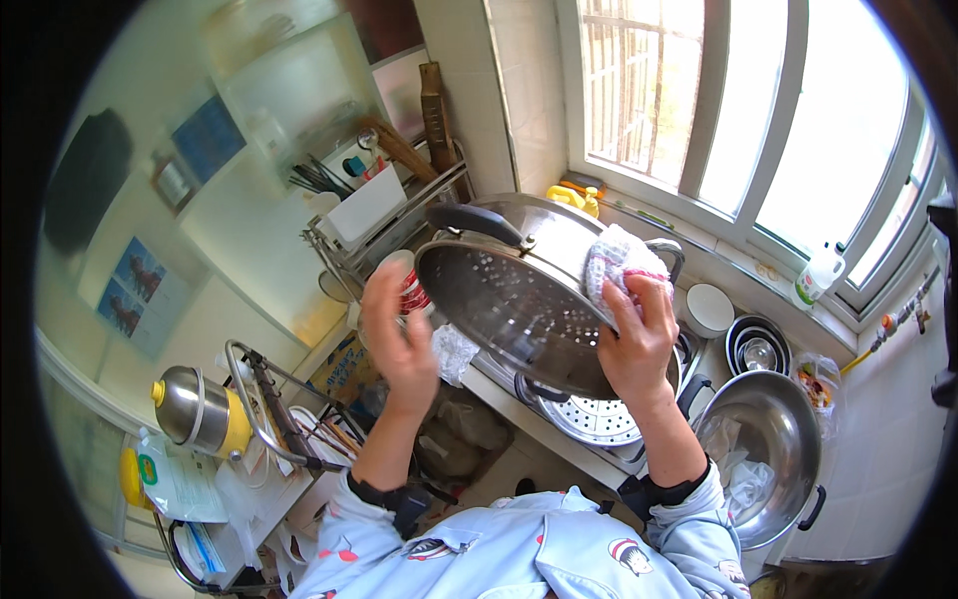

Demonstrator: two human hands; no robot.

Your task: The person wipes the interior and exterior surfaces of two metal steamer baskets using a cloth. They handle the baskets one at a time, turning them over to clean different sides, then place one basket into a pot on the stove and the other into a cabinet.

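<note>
A stainless steel steamer tier [509, 299] is tilted up before me, its perforated base showing. My right hand [640, 337] grips its right-hand rim and presses a crumpled white and pink cloth [617, 262] to the outer wall. A black handle [479, 222] sticks out at the tier's upper left; a second handle [666, 251] shows behind the cloth. To the left of the tier, my left hand [400, 337] is raised and blurred, fingers apart, holding nothing. Beneath the tier lies a perforated steaming plate [591, 418] on the counter side, partly hidden.
On the right a large two-handled pan [797, 427] contains plastic bags, near nested bowls [756, 333] and a white bowl [709, 308]. A white jug [819, 275] stands on the windowsill. At left are a utensil rack [363, 206] and a cart with a steel and yellow appliance [206, 412].
</note>
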